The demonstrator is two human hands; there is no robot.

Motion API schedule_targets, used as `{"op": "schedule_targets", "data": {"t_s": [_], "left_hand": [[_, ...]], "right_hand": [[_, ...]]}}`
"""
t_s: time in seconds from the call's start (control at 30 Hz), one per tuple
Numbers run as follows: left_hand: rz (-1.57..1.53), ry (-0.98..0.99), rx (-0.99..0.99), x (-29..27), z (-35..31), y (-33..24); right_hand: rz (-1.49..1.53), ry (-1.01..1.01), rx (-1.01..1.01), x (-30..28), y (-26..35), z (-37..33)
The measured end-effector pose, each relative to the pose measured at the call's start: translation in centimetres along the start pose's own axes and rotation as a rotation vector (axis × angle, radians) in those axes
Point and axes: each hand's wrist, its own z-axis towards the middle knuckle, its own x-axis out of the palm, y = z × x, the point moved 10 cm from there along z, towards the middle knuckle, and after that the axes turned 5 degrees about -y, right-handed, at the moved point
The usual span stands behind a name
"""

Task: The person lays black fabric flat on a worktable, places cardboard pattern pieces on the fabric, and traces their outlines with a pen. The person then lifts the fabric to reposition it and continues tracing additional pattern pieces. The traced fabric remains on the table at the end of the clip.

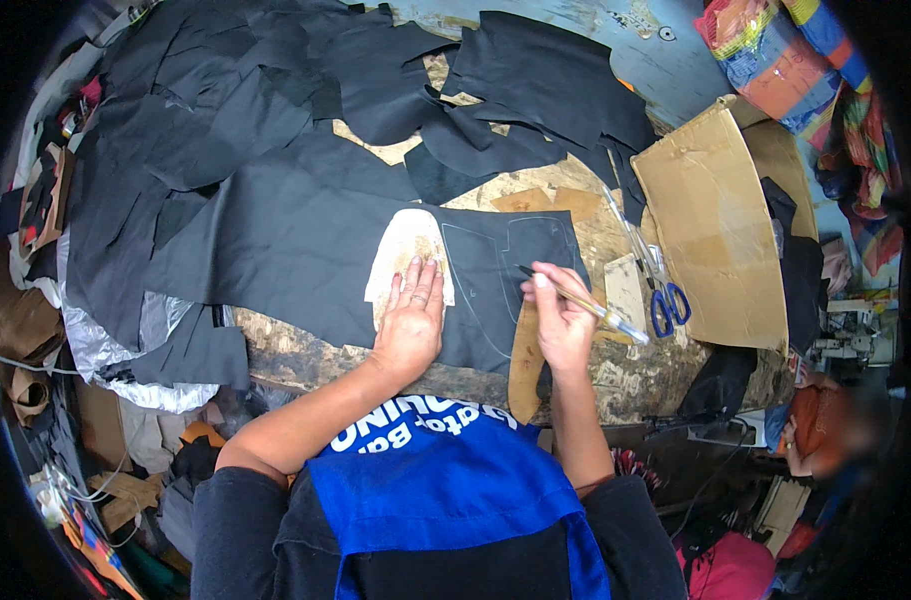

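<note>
My left hand (411,320) lies flat with fingers stretched out on a pale, stained pattern piece (412,236), which rests on a black leather-like sheet (295,230). My right hand (560,320) grips a pen (618,323), its dark tip pointing left, close over the sheet. Whether the tip touches the surface I cannot tell. Thin light outlines of curved shapes are drawn on the sheet between my hands. Under my right wrist sticks out a tan pattern piece (525,375). Blue-handled scissors (666,308) lie to the right of that hand.
Several black pieces (535,70) overlap across the far side of the worn wooden table (300,355). An open cardboard box (715,220) stands at the right. Silvery plastic sheeting (110,345) shows at the left. Another person's orange clothing (817,425) appears at the far right.
</note>
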Motion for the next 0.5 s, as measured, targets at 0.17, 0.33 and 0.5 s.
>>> {"op": "schedule_targets", "data": {"t_s": [0.17,0.33,0.5], "left_hand": [[0.038,0.037,-0.003,0.4,-0.1,-0.1],[-0.327,-0.083,-0.09,0.0,-0.3,1.1],[-0.346,0.052,-0.19,2.7,-1.0,2.6]], "right_hand": [[-0.027,0.298,0.001,8.1,-0.3,0.2],[-0.184,0.743,-0.034,16.5,-1.5,-1.0],[-0.302,0.82,-0.246,19.3,-0.3,-1.8]]}}
